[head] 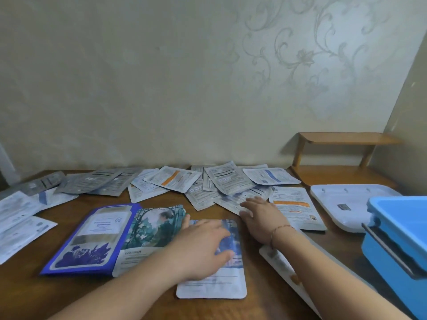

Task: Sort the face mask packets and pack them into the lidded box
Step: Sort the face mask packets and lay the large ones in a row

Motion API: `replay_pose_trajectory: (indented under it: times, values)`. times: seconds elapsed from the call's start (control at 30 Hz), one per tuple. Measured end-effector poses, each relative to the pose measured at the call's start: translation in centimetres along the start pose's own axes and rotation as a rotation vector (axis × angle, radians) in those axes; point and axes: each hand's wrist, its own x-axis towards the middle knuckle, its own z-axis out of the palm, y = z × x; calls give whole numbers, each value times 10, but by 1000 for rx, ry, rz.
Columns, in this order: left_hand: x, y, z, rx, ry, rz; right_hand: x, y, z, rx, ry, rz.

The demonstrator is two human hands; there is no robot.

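Blue box (399, 245) with white lid (342, 204); brown wood-grain table (34, 296); cream wallpaper (161, 77) with scrolling floral pattern; purple-bordered flower-printed packet (90, 239); teal garden-scene packet (154, 229); silver-grey packets (97, 182); white orange-striped packet (172, 179).

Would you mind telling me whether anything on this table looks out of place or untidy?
Nothing looks damaged or spilled. The silvery packets along the wall lie in a loose, overlapping heap at mixed angles, unsorted. The blue box stands open, its white lid lying on the table beside it.

Left hand (203, 248) lay palm down, fingers straight, forearm angled in from lower left. Right hand (261, 218) reached forward, fingers spread flat, thin bracelet at wrist.
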Motion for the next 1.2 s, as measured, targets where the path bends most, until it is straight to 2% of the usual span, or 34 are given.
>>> replay_pose_trajectory:
  times: [0.1, 0.2, 0.33, 0.5, 0.6, 0.67, 0.77, 0.8, 0.83, 0.87, 0.93, 1.07, 1.2]
  values:
    - [35, -1, -13, -40, 14, -49, 6, 15, -11, -17, 119, 159]
    - [54, -9, -15, -20, -4, -131, 29, 29, -17, -59, 57, 297]
    - [66, -26, -12, 66, 17, -116, 61, 41, -12, -76, -53, 243]
    - [91, -34, -11, -18, 120, -62, 77, 45, -7, -163, -67, 185]
    - [101, -35, -9, -144, 219, 41, 71, 41, -10, -242, 43, 170]
    - [108, -36, -12, -332, 337, 115, 63, 37, -16, -240, 291, 89]
    - [118, -30, -18, -744, 458, 48, 42, 24, -37, 69, 876, -110]
    - [119, -24, -20, -900, 431, 33, 33, 18, -46, 206, 1018, -143]
    - [118, -17, -21, -1040, 374, 36, 25, 13, -56, 362, 1066, -142]
    - [116, -10, -20, -1147, 317, 55, 16, 6, -67, 536, 1037, -100]
    - [111, 3, -17, -1267, 284, 97, 4, -2, -81, 846, 877, -4]
    - [102, 11, -17, -1357, 316, 35, -8, -11, -97, 1192, 738, 67]
    - [85, 3, -19, -1615, 122, 50, -21, -22, -107, 1560, 577, 125]
